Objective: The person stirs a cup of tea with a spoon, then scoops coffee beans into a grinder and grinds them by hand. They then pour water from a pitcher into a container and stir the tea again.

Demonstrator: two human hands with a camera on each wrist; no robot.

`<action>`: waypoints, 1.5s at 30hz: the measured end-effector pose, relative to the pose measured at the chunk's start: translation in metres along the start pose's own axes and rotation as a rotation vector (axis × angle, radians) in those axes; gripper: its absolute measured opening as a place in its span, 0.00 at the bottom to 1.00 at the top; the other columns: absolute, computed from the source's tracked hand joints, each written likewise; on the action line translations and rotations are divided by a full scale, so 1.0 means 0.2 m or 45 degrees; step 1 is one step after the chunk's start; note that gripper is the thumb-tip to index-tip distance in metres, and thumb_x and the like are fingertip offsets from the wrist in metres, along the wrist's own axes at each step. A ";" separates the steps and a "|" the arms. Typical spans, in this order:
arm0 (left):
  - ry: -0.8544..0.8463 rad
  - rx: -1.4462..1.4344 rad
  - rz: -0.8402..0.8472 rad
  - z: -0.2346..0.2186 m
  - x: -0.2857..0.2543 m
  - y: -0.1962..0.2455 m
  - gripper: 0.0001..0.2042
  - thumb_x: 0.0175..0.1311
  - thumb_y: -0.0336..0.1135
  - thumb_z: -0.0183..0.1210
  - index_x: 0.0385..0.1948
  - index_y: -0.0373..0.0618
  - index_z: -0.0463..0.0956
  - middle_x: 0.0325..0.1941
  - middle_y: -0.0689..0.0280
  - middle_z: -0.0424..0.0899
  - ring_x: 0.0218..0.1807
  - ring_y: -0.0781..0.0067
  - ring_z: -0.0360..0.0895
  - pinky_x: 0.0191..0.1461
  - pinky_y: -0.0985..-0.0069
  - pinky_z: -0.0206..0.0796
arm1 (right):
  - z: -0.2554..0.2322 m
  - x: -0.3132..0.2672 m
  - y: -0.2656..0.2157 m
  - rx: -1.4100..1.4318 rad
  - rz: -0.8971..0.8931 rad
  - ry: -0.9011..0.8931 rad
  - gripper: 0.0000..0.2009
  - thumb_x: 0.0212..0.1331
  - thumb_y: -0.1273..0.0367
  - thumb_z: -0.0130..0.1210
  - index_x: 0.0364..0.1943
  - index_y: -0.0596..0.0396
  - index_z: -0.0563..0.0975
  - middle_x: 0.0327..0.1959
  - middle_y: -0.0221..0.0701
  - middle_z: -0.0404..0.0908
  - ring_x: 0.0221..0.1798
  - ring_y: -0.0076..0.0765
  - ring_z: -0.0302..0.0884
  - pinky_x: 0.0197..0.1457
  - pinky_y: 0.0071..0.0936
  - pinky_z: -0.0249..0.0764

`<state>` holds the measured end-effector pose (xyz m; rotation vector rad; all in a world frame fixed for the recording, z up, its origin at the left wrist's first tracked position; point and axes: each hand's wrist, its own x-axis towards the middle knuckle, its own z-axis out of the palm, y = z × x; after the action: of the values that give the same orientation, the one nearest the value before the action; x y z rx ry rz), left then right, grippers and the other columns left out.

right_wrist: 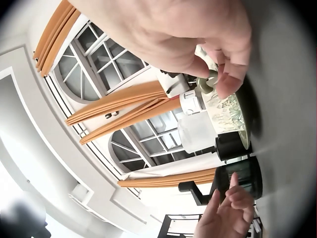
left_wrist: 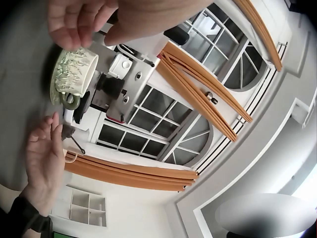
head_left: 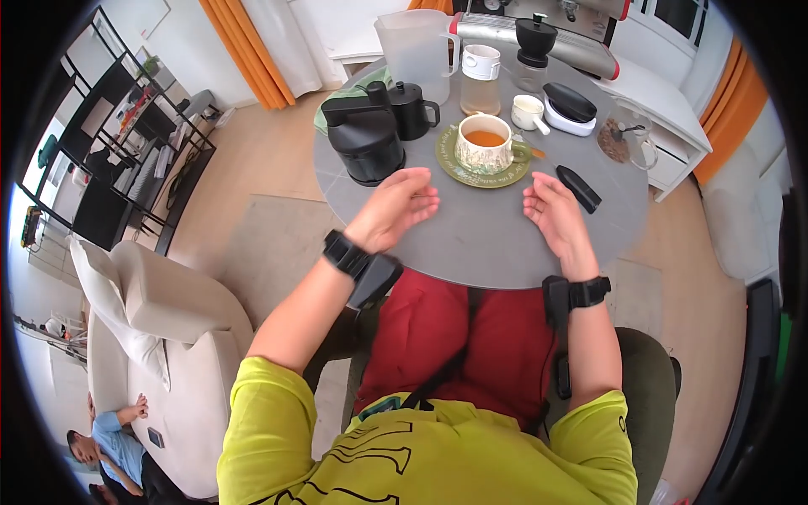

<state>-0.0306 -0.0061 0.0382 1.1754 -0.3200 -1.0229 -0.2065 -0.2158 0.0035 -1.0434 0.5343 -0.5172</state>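
A cream patterned cup (head_left: 483, 153) with a green handle holds orange-brown liquid on a green saucer (head_left: 481, 178). In the head view the left hand (head_left: 394, 208) is just left of and nearer than the saucer, fingers loosely bent, touching nothing. Across from it, the right hand (head_left: 557, 212) hovers by the saucer's right side, fingers relaxed, holding nothing. A black object (head_left: 578, 188) lies beside the right hand. The left wrist view shows the cup (left_wrist: 74, 73) between both hands; the right wrist view shows it (right_wrist: 224, 111) beyond the right fingers.
Behind the left hand stand a black grinder (head_left: 364, 141) and a black pot (head_left: 411, 112). Farther back are a clear pitcher (head_left: 417, 63), a lidded jar (head_left: 481, 80), a small white cup (head_left: 528, 113) and a glass of brown bits (head_left: 617, 143). A person (head_left: 119, 446) is by the sofa.
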 end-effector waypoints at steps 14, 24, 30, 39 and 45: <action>0.109 0.417 -0.154 0.07 0.48 -0.01 0.21 0.71 0.29 0.39 0.65 0.51 0.52 0.36 0.61 0.76 0.30 0.72 0.78 0.34 0.78 0.75 | 0.04 0.24 -0.04 -0.250 0.135 -0.009 0.06 0.66 0.70 0.45 0.41 0.58 0.69 0.21 0.25 0.67 0.15 0.14 0.53 0.14 0.15 0.49; 0.103 0.388 -0.143 0.07 0.43 -0.01 0.24 0.69 0.25 0.40 0.67 0.51 0.50 0.35 0.59 0.78 0.30 0.73 0.79 0.33 0.79 0.76 | 0.05 0.23 -0.05 -0.327 0.127 0.029 0.04 0.58 0.75 0.46 0.36 0.57 0.67 0.19 0.25 0.66 0.14 0.14 0.51 0.13 0.17 0.44; 0.056 0.408 -0.181 0.07 0.28 -0.02 0.25 0.69 0.26 0.42 0.66 0.49 0.48 0.40 0.57 0.77 0.32 0.71 0.81 0.35 0.79 0.77 | 0.04 0.08 -0.06 -0.344 0.167 -0.021 0.11 0.59 0.75 0.46 0.46 0.59 0.67 0.19 0.24 0.65 0.14 0.13 0.50 0.14 0.15 0.44; -0.043 0.276 -0.243 0.03 -0.05 -0.06 0.25 0.69 0.26 0.45 0.65 0.46 0.45 0.44 0.55 0.75 0.37 0.68 0.82 0.40 0.78 0.78 | 0.07 -0.21 -0.01 -0.340 0.187 -0.066 0.17 0.63 0.72 0.46 0.57 0.59 0.65 0.20 0.21 0.65 0.15 0.11 0.50 0.15 0.12 0.45; -0.092 0.272 -0.285 0.01 -0.13 -0.08 0.26 0.69 0.28 0.46 0.65 0.45 0.45 0.43 0.56 0.76 0.36 0.70 0.81 0.39 0.79 0.77 | 0.06 -0.27 0.00 -0.307 0.201 -0.084 0.18 0.62 0.72 0.47 0.56 0.62 0.65 0.19 0.23 0.66 0.15 0.12 0.51 0.15 0.14 0.45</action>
<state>-0.0537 0.0132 0.0328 1.3919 -0.3672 -1.2515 -0.2395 -0.1732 0.0173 -1.2320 0.6254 -0.2822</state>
